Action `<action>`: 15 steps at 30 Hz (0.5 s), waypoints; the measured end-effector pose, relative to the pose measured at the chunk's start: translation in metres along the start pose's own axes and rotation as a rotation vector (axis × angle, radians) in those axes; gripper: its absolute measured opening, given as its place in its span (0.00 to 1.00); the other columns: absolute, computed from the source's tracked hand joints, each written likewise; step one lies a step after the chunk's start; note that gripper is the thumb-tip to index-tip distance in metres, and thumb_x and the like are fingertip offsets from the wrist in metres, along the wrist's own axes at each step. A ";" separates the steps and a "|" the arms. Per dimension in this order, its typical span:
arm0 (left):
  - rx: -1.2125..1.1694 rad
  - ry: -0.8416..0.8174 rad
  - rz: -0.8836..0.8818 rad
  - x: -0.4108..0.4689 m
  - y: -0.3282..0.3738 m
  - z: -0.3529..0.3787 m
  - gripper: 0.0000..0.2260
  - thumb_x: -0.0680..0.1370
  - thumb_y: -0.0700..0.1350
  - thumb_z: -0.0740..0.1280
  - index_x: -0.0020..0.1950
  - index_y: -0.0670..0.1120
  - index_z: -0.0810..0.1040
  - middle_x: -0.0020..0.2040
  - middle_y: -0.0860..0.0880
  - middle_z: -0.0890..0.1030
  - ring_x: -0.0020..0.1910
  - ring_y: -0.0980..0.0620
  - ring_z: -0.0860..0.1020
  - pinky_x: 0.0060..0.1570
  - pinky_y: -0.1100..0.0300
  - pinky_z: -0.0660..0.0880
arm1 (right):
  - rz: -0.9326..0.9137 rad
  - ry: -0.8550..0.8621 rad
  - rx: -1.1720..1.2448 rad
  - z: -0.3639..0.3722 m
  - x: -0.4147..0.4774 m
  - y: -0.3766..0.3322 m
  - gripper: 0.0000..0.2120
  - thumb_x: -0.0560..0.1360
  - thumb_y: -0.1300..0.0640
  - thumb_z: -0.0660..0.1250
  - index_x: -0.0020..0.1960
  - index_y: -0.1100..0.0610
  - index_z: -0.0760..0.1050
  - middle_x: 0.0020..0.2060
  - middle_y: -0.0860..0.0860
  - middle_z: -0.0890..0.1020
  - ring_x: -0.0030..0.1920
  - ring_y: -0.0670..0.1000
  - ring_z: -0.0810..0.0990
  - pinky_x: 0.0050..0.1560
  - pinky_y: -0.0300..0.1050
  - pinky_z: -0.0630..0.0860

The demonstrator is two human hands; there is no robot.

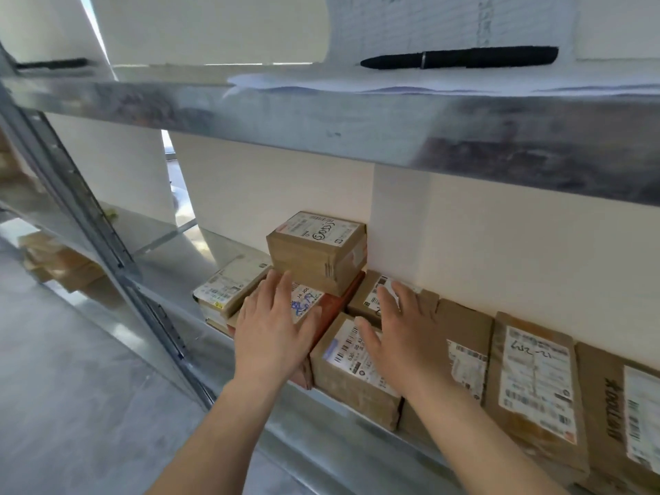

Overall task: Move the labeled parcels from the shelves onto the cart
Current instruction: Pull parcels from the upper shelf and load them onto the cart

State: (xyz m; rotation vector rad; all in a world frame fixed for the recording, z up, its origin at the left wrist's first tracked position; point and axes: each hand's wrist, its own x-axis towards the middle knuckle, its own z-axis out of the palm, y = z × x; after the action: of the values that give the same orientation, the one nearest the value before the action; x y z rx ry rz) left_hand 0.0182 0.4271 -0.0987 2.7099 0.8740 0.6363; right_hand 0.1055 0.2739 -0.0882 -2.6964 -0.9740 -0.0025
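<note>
Both hands, left hand [273,328] and right hand [400,334], spread flat, gripping nothing; small stiff top box [316,251] at 12 o'clock looks light, grab its sides.

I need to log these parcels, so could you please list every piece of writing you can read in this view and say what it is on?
"JA JOC", partly hidden by the left hand: label of the red parcel.
Black marker scrawl, not legible: top stacked box.
Handwritten figures, unclear: label of the flat brown parcel.
Sideways black print, cropped, unreadable: far-right carton.
All other label print, and the papers behind the pen: too blurred.
</note>
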 end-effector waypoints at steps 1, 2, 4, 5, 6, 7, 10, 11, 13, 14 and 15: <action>-0.003 -0.012 -0.005 0.009 -0.006 -0.001 0.34 0.72 0.66 0.50 0.73 0.48 0.64 0.73 0.44 0.66 0.72 0.44 0.64 0.69 0.48 0.61 | 0.010 0.001 0.004 0.001 0.005 -0.003 0.31 0.80 0.39 0.46 0.78 0.54 0.48 0.77 0.52 0.50 0.76 0.53 0.49 0.73 0.48 0.52; -0.012 -0.027 -0.009 0.018 -0.013 -0.002 0.35 0.72 0.66 0.50 0.74 0.48 0.63 0.74 0.44 0.65 0.72 0.43 0.64 0.69 0.48 0.61 | 0.021 0.005 0.005 0.002 0.010 -0.006 0.32 0.80 0.39 0.46 0.78 0.55 0.48 0.77 0.52 0.51 0.76 0.53 0.50 0.73 0.48 0.53; -0.059 -0.048 -0.006 0.037 -0.023 -0.006 0.33 0.75 0.64 0.55 0.75 0.48 0.60 0.74 0.43 0.63 0.72 0.42 0.62 0.69 0.47 0.61 | 0.056 0.017 -0.012 0.002 0.019 -0.012 0.32 0.80 0.39 0.46 0.78 0.56 0.50 0.76 0.53 0.54 0.75 0.53 0.53 0.72 0.48 0.56; -0.087 -0.056 -0.003 0.046 -0.028 -0.007 0.32 0.77 0.63 0.57 0.76 0.47 0.59 0.75 0.43 0.62 0.72 0.41 0.62 0.69 0.46 0.61 | 0.079 0.021 -0.017 0.001 0.023 -0.017 0.32 0.80 0.39 0.46 0.77 0.56 0.51 0.76 0.53 0.55 0.75 0.53 0.54 0.72 0.48 0.58; -0.113 -0.067 -0.005 0.055 -0.033 -0.009 0.31 0.78 0.61 0.58 0.76 0.47 0.57 0.75 0.43 0.61 0.73 0.42 0.61 0.69 0.46 0.61 | 0.097 0.029 -0.009 0.000 0.028 -0.021 0.31 0.80 0.39 0.46 0.77 0.56 0.53 0.75 0.53 0.58 0.74 0.54 0.57 0.70 0.48 0.60; -0.144 -0.084 -0.013 0.064 -0.036 -0.011 0.32 0.78 0.61 0.57 0.77 0.47 0.55 0.76 0.44 0.60 0.74 0.42 0.60 0.69 0.47 0.61 | 0.116 0.037 0.010 -0.001 0.033 -0.026 0.31 0.80 0.39 0.47 0.76 0.57 0.55 0.73 0.53 0.60 0.73 0.54 0.59 0.69 0.48 0.62; -0.247 -0.151 -0.049 0.088 -0.044 -0.015 0.33 0.78 0.62 0.53 0.77 0.46 0.52 0.77 0.45 0.58 0.75 0.44 0.58 0.69 0.47 0.60 | 0.200 0.042 0.109 -0.005 0.052 -0.041 0.31 0.79 0.37 0.48 0.74 0.57 0.59 0.69 0.54 0.67 0.69 0.54 0.65 0.65 0.48 0.66; -0.274 -0.187 -0.061 0.097 -0.046 -0.016 0.32 0.79 0.63 0.52 0.78 0.46 0.52 0.76 0.45 0.58 0.74 0.44 0.59 0.69 0.47 0.61 | 0.232 0.045 0.135 -0.006 0.059 -0.046 0.32 0.79 0.37 0.48 0.74 0.58 0.60 0.68 0.55 0.68 0.68 0.54 0.66 0.64 0.48 0.67; -0.363 -0.259 -0.088 0.113 -0.049 -0.015 0.31 0.80 0.61 0.52 0.77 0.46 0.53 0.75 0.44 0.61 0.73 0.44 0.62 0.68 0.49 0.62 | 0.306 0.045 0.210 -0.010 0.071 -0.056 0.32 0.79 0.36 0.48 0.72 0.58 0.63 0.65 0.55 0.72 0.64 0.54 0.71 0.58 0.47 0.69; -0.416 -0.287 -0.102 0.120 -0.050 -0.014 0.31 0.80 0.61 0.52 0.77 0.45 0.54 0.75 0.43 0.63 0.72 0.44 0.63 0.68 0.49 0.62 | 0.330 0.047 0.267 -0.012 0.076 -0.061 0.31 0.79 0.37 0.48 0.70 0.58 0.65 0.63 0.55 0.74 0.60 0.53 0.73 0.54 0.46 0.69; -0.460 -0.318 -0.115 0.126 -0.052 -0.013 0.30 0.80 0.61 0.52 0.77 0.44 0.56 0.74 0.43 0.64 0.72 0.44 0.64 0.68 0.50 0.61 | 0.345 0.053 0.325 -0.013 0.079 -0.066 0.29 0.80 0.37 0.48 0.68 0.58 0.67 0.60 0.55 0.75 0.57 0.52 0.74 0.51 0.43 0.68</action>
State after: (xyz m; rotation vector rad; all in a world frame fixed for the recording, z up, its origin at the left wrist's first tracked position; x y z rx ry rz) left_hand 0.0782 0.5449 -0.0624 2.2446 0.6943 0.3187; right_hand 0.1266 0.3688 -0.0514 -2.5068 -0.4383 0.1392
